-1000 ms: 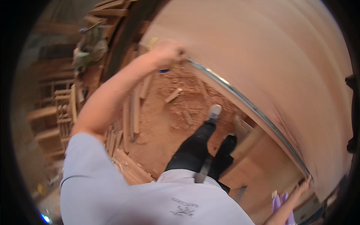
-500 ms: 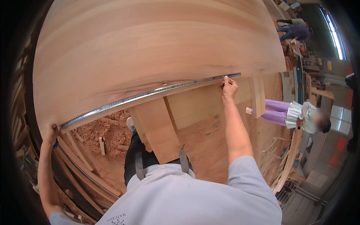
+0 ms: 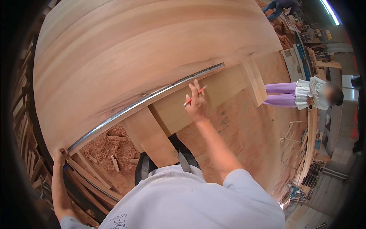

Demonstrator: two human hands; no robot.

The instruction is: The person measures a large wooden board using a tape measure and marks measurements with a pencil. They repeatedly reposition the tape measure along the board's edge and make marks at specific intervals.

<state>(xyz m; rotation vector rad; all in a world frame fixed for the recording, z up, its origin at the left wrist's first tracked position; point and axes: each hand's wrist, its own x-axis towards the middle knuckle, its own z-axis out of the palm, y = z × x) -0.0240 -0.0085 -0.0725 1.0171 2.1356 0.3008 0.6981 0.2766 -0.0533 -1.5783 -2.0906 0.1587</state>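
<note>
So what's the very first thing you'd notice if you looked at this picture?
A huge, pale wooden board fills the top and middle of the picture. A long metal ruler lies along its near edge; the left hand holds its lower-left end, and the right hand, near the middle, holds a red pencil. Off to the right, a person in purple trousers stands on the sawdust floor.

Even, bright overhead light from a ceiling strip lamp [image 3: 328, 10], soft shadows, sharp centre, strong fisheye bending and black vignette at the rim.
</note>
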